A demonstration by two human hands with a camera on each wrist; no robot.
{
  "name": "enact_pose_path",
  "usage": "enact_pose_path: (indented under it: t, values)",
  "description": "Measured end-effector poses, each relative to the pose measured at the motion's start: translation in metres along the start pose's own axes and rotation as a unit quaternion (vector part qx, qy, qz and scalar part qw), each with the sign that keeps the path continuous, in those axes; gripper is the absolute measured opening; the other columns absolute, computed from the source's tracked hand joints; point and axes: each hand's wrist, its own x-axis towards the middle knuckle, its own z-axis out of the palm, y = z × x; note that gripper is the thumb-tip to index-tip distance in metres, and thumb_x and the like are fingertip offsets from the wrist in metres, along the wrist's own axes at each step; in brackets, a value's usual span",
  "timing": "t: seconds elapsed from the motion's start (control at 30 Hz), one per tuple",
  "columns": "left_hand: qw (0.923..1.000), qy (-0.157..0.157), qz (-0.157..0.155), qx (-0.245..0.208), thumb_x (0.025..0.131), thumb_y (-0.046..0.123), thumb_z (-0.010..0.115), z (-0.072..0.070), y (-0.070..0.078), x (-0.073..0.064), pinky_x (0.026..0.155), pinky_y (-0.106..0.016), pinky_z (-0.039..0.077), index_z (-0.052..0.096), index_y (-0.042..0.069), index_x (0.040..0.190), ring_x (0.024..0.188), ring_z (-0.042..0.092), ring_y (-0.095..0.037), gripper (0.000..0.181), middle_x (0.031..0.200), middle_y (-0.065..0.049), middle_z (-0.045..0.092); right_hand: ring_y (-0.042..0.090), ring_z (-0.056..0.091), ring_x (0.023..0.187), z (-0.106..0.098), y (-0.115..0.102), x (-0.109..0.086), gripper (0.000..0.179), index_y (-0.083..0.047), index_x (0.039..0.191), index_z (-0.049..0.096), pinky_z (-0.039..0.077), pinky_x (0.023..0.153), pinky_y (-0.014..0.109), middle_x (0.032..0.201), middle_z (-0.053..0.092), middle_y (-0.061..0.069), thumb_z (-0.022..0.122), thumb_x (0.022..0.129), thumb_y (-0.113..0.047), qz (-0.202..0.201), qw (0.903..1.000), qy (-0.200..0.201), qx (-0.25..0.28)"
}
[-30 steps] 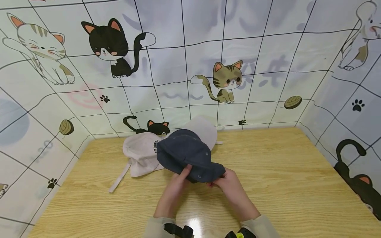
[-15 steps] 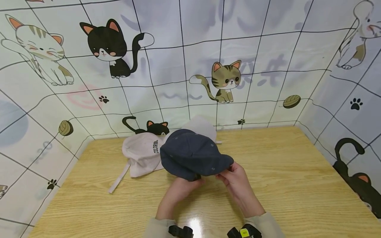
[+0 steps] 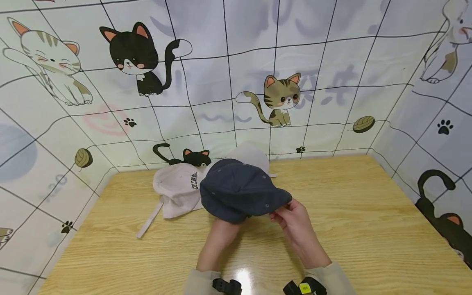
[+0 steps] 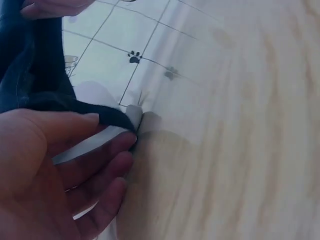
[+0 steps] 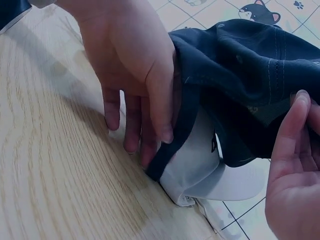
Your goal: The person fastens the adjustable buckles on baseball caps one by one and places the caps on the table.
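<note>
A navy baseball cap (image 3: 239,188) is held up off the table in both hands. Its near edge is pinched by my left hand (image 3: 223,233); the left wrist view shows the thumb and index finger on a dark band (image 4: 107,114) of the cap, other fingers curled below. In the head view those fingertips are hidden under the cap. My right hand (image 3: 296,225) pinches the cap's right end between thumb and fingers. Behind it lies a pale pink cap (image 3: 177,190) with dark lettering, partly covered by the navy one.
A pale strap (image 3: 149,221) trails from the pink cap across the wooden table (image 3: 368,213). A whitish rounded cap part (image 3: 254,153) shows behind the navy cap. Cat-printed cloth walls (image 3: 221,73) enclose the back and sides.
The navy cap has shifted right and turned, uncovering more of the lettering. My left hand's thumb has gone from on top of the cap to below its edge. My right hand has moved slightly right.
</note>
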Motion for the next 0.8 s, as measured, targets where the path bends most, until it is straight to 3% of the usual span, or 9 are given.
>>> enact_pose_path:
  t: [0.13, 0.2, 0.27, 0.37, 0.4, 0.43, 0.47, 0.7, 0.8]
  values:
    - [0.9981, -0.048, 0.012, -0.036, 0.085, 0.03, 0.057, -0.004, 0.002, 0.002, 0.08, -0.036, 0.042, 0.053, 0.009, 0.115, 0.095, 0.053, -0.022, 0.036, 0.108, -0.011, 0.056, 0.013, 0.056, 0.063, -0.001, 0.0, -0.001, 0.006, -0.01, 0.081, 0.059, 0.049, 0.06, 0.023, 0.073, 0.056, 0.003, 0.058, 0.086, -0.007, 0.003, 1.0, 0.004, 0.007]
    - [0.9895, -0.098, 0.026, -0.103, 0.087, 0.025, 0.055, -0.004, 0.004, 0.004, 0.075, -0.035, 0.045, 0.057, 0.007, 0.108, 0.088, 0.056, -0.022, 0.027, 0.1, -0.008, 0.06, 0.013, 0.056, 0.062, -0.001, 0.0, 0.0, 0.008, -0.011, 0.081, 0.06, 0.049, 0.059, 0.023, 0.073, 0.056, 0.003, 0.057, 0.086, -0.006, 0.003, 0.9999, 0.007, 0.008]
    - [0.9627, -0.16, 0.038, -0.215, 0.088, 0.017, 0.054, -0.004, 0.008, 0.005, 0.073, -0.035, 0.047, 0.059, 0.002, 0.102, 0.084, 0.059, -0.026, 0.021, 0.092, -0.009, 0.062, 0.013, 0.055, 0.062, 0.0, 0.0, 0.0, 0.01, -0.011, 0.081, 0.06, 0.048, 0.058, 0.023, 0.072, 0.056, 0.003, 0.056, 0.086, -0.003, -0.001, 0.9998, 0.015, 0.011]
    - [0.8916, -0.24, 0.051, -0.38, 0.088, 0.006, 0.055, -0.005, 0.012, 0.005, 0.073, -0.039, 0.049, 0.056, -0.007, 0.102, 0.084, 0.061, -0.035, 0.02, 0.091, -0.016, 0.063, 0.013, 0.055, 0.063, 0.001, -0.002, 0.0, 0.012, -0.012, 0.081, 0.061, 0.047, 0.056, 0.022, 0.072, 0.056, 0.002, 0.057, 0.086, -0.002, -0.009, 0.9995, 0.024, 0.016]
    - [0.8731, -0.251, 0.061, -0.413, 0.088, 0.006, 0.055, -0.006, 0.014, 0.004, 0.074, -0.041, 0.049, 0.055, -0.009, 0.104, 0.084, 0.061, -0.036, 0.022, 0.093, -0.018, 0.063, 0.013, 0.055, 0.063, 0.002, -0.003, 0.0, 0.011, -0.012, 0.081, 0.062, 0.047, 0.056, 0.022, 0.072, 0.056, 0.002, 0.057, 0.085, -0.003, -0.012, 0.9994, 0.026, 0.018]
    - [0.8588, -0.254, 0.069, -0.439, 0.087, 0.006, 0.056, -0.007, 0.016, 0.003, 0.074, -0.042, 0.049, 0.054, -0.01, 0.105, 0.084, 0.061, -0.037, 0.024, 0.092, -0.02, 0.063, 0.013, 0.055, 0.064, 0.003, -0.004, 0.0, 0.01, -0.012, 0.081, 0.062, 0.047, 0.056, 0.022, 0.072, 0.056, 0.002, 0.058, 0.085, -0.004, -0.015, 0.9993, 0.026, 0.022]
    - [0.8514, -0.251, 0.079, -0.454, 0.087, 0.008, 0.057, -0.009, 0.018, 0.003, 0.074, -0.043, 0.049, 0.054, -0.011, 0.105, 0.083, 0.061, -0.035, 0.026, 0.093, -0.02, 0.063, 0.013, 0.055, 0.064, 0.003, -0.004, -0.001, 0.009, -0.011, 0.081, 0.063, 0.047, 0.057, 0.022, 0.072, 0.056, 0.002, 0.058, 0.086, -0.005, -0.016, 0.9993, 0.024, 0.022]
    - [0.82, -0.164, 0.095, -0.54, 0.086, 0.01, 0.059, -0.019, 0.028, 0.002, 0.081, -0.057, 0.04, 0.051, -0.01, 0.112, 0.1, 0.056, -0.029, 0.034, 0.107, -0.015, 0.06, 0.012, 0.055, 0.065, 0.007, -0.012, -0.004, 0.009, -0.011, 0.081, 0.065, 0.048, 0.061, 0.023, 0.074, 0.059, 0.003, 0.058, 0.087, -0.01, -0.012, 0.9998, -0.013, 0.006]
    - [0.8085, -0.154, 0.123, -0.555, 0.087, 0.003, 0.056, -0.02, 0.029, 0.002, 0.083, -0.057, 0.038, 0.052, -0.007, 0.111, 0.099, 0.056, -0.028, 0.027, 0.105, -0.01, 0.06, 0.012, 0.056, 0.066, 0.008, -0.014, -0.005, 0.014, -0.013, 0.079, 0.067, 0.049, 0.064, 0.024, 0.073, 0.06, 0.001, 0.057, 0.088, -0.01, -0.008, 0.9993, -0.036, -0.012]
